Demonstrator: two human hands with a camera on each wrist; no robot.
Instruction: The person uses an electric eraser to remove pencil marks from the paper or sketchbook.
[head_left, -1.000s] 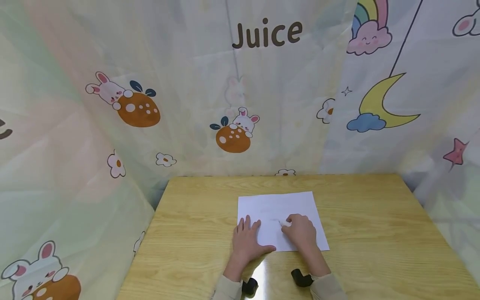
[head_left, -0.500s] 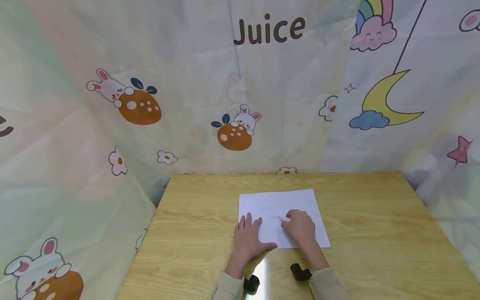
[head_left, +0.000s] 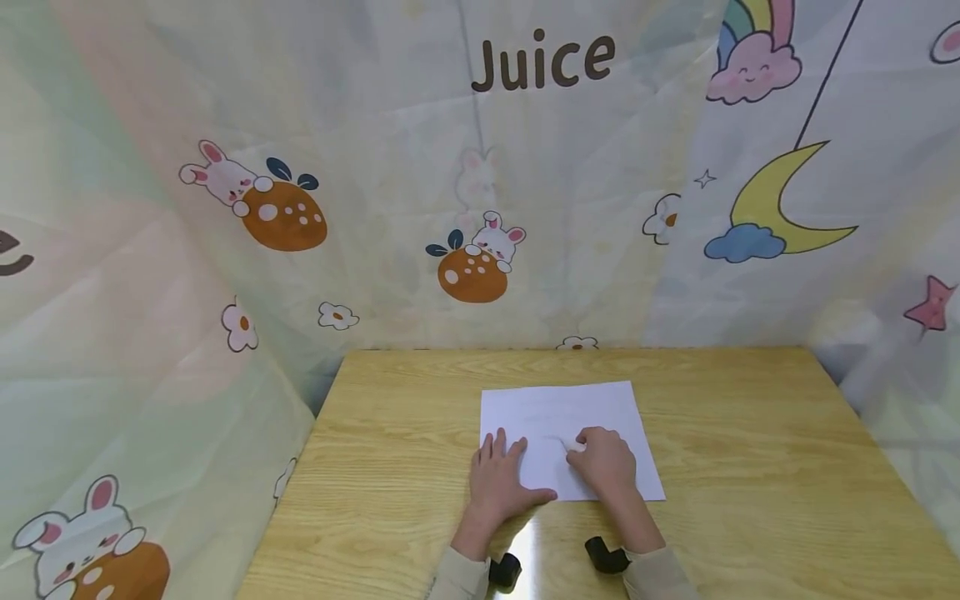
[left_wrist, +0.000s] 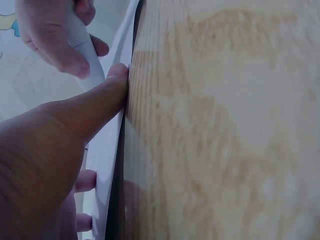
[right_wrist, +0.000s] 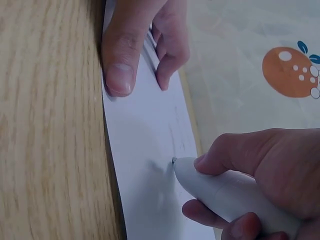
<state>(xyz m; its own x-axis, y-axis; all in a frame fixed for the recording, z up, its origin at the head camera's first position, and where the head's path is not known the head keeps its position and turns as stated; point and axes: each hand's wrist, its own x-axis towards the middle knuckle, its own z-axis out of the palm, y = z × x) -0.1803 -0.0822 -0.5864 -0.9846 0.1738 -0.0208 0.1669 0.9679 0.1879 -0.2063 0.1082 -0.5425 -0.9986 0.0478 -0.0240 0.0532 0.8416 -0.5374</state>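
Note:
A white sheet of paper (head_left: 540,408) lies on the wooden table with faint grey marks near its middle. My left hand (head_left: 498,479) rests flat on the sheet's lower left part, fingers spread, thumb along the near edge. On the right side of the paper, my right hand (head_left: 606,462) grips a thick white pen-shaped tool (right_wrist: 230,195). Its tapered end carries a small dark tip, which meets the paper beside faint lines in the right wrist view. Thumb and fingers wrap the smooth body; the palm hides its rear end. The left wrist view shows the left thumb (left_wrist: 107,92) at the paper's edge.
The wooden table (head_left: 390,467) extends on both sides of the sheet. A printed cloth (head_left: 375,167) with rabbits, flowers and a moon hangs behind it and at the sides. Black pieces (head_left: 505,572) show beside both beige cuffs (head_left: 656,573).
The right hand and its white tool shift only slightly over the same area of paper. The left hand stays in place on the sheet; the head view drifts a little.

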